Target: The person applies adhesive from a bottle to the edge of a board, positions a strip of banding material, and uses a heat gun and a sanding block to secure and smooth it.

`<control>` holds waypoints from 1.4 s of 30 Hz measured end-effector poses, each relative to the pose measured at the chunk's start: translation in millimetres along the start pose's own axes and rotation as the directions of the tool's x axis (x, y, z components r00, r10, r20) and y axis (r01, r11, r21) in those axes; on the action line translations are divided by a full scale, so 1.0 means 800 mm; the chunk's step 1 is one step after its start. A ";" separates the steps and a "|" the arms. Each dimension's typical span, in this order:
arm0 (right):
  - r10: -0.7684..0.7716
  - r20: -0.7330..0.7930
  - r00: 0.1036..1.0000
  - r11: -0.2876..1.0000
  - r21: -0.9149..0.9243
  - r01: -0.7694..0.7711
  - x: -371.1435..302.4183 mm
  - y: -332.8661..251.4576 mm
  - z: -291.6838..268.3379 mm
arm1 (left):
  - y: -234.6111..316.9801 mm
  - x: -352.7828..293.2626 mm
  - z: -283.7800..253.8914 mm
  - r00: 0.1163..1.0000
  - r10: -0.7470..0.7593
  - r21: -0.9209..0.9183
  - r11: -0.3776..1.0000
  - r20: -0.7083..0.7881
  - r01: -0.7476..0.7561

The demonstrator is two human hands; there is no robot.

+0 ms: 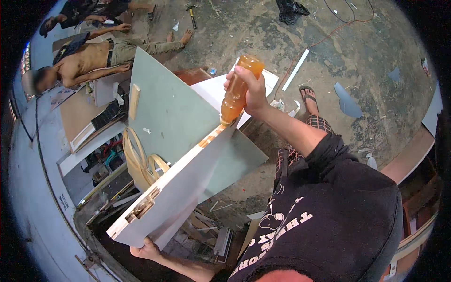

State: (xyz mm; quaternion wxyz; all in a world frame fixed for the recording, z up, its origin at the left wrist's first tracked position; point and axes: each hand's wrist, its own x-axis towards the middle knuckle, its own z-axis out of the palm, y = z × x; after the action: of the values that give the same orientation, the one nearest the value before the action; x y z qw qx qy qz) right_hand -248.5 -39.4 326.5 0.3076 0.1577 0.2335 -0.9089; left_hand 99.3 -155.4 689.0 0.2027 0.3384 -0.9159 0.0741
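My right hand (255, 94) grips a clear plastic bottle (241, 91) of amber liquid, tilted with its mouth down. The mouth meets the narrow upper edge of a white door-like panel (183, 202), and a wet amber streak (211, 136) lies on that edge just beside it. Near the panel's other end, a lock-like metal fitting (143, 205) is set into the edge. There my left hand (146, 250) holds the panel from below, its fingers partly hidden. A large grey-green board (164, 103) lies beyond the panel, with a coil of pale strip (136, 164) on it.
Two people (91, 58) are at the upper left, one with bare feet near the board. A hammer (192, 18), a black plastic bag (290, 11), a white strip (296, 70) and an orange cord (329, 35) lie on the concrete floor. Wood scraps (204, 230) sit below the panel.
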 end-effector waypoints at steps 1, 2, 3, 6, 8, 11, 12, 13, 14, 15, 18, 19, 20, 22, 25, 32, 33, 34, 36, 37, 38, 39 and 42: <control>0.004 0.016 1.000 1.000 -0.002 -0.004 -0.005 -0.008 0.009 | 0.004 0.002 -0.001 1.000 0.015 0.010 1.000 -0.001 -0.014; -0.001 0.029 1.000 1.000 -0.001 0.001 -0.006 -0.010 0.011 | 0.001 0.002 -0.005 0.999 0.035 0.005 0.999 0.019 -0.035; -0.005 0.042 0.999 1.000 0.000 0.005 -0.008 -0.012 0.011 | -0.009 0.001 -0.009 0.998 0.055 0.000 0.998 0.040 -0.056; -0.020 0.015 1.000 1.000 0.016 0.019 -0.008 -0.013 0.011 | -0.031 -0.001 -0.009 0.999 0.036 0.012 0.999 0.025 -0.036; -0.003 -0.048 0.999 0.997 0.075 0.006 -0.008 -0.013 0.015 | -0.038 -0.004 -0.012 0.999 -0.030 -0.015 0.999 0.038 0.030; -0.012 -0.030 0.999 0.991 0.131 0.016 -0.026 -0.018 0.033 | -0.032 -0.007 -0.011 0.998 -0.049 -0.053 0.997 0.034 0.050; -0.014 -0.017 1.000 0.988 0.156 0.017 -0.032 -0.021 0.043 | -0.031 -0.006 -0.010 0.999 -0.027 -0.053 0.998 0.039 0.029; -0.011 -0.001 1.000 0.986 0.165 0.011 -0.039 -0.026 0.054 | -0.029 -0.004 -0.011 0.999 -0.004 -0.052 0.999 0.048 0.007; 0.004 0.039 0.999 0.987 0.163 -0.010 -0.041 -0.030 0.064 | -0.028 0.001 -0.009 0.998 0.024 -0.059 0.998 0.054 -0.021; 0.018 0.080 0.997 0.987 0.160 -0.031 -0.043 -0.034 0.074 | -0.029 0.004 -0.008 0.999 0.010 -0.055 0.998 0.045 -0.008; 0.034 0.169 0.985 0.976 0.204 -0.069 -0.053 -0.042 0.109 | -0.030 0.002 -0.006 0.999 -0.021 -0.055 0.998 0.032 0.022; 0.032 0.191 0.981 0.970 0.229 -0.076 -0.055 -0.045 0.119 | -0.029 0.002 -0.007 0.999 -0.015 -0.067 0.998 0.038 0.018; 0.037 0.184 0.982 0.963 0.255 -0.084 -0.055 -0.048 0.125 | -0.026 0.003 -0.006 0.999 -0.010 -0.079 0.997 0.043 0.014; 0.046 0.174 0.984 0.947 0.306 -0.098 -0.051 -0.054 0.132 | -0.010 0.007 0.000 1.000 0.009 -0.097 0.995 0.023 -0.007; 0.020 0.134 0.991 0.976 0.214 -0.049 -0.038 -0.040 0.107 | -0.012 0.007 -0.003 0.999 0.042 -0.083 0.996 0.020 -0.040; -0.069 0.066 0.995 0.993 0.099 0.062 -0.020 -0.018 0.053 | -0.023 -0.001 -0.007 0.998 -0.056 -0.039 0.998 0.014 0.057; -0.072 0.063 0.995 0.991 0.118 0.064 -0.021 -0.016 0.051 | -0.019 0.001 -0.005 1.000 -0.019 -0.035 0.999 0.009 0.020; -0.074 0.062 0.995 0.988 0.137 0.065 -0.023 -0.017 0.052 | -0.014 0.003 -0.004 1.000 0.016 -0.029 0.999 0.004 -0.015; -0.073 0.098 0.993 0.990 0.126 0.060 -0.027 -0.021 0.057 | -0.010 0.002 -0.005 1.000 0.024 -0.039 0.999 0.008 -0.024; -0.078 0.117 0.990 0.991 0.121 0.064 -0.028 -0.024 0.059 | -0.009 0.001 -0.005 1.000 0.003 -0.056 0.998 0.015 -0.002; -0.095 0.104 0.990 0.993 0.084 0.086 -0.025 -0.021 0.056 | -0.009 0.001 -0.004 1.000 -0.019 -0.074 0.997 0.022 0.021; -0.113 0.092 0.989 0.993 0.046 0.109 -0.017 -0.013 0.047 | -0.011 0.000 -0.005 0.999 -0.038 -0.065 0.997 0.031 0.040; -0.142 0.056 0.988 0.989 -0.043 0.144 -0.004 -0.003 0.029 | -0.017 -0.001 -0.009 0.997 -0.070 -0.062 0.995 0.037 0.072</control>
State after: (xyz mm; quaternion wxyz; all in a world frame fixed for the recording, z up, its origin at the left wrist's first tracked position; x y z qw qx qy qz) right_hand -250.7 -48.4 348.0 0.2514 0.1090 0.2573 -0.9266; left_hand 110.8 -163.1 694.9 0.1997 0.3655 -0.9086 0.0320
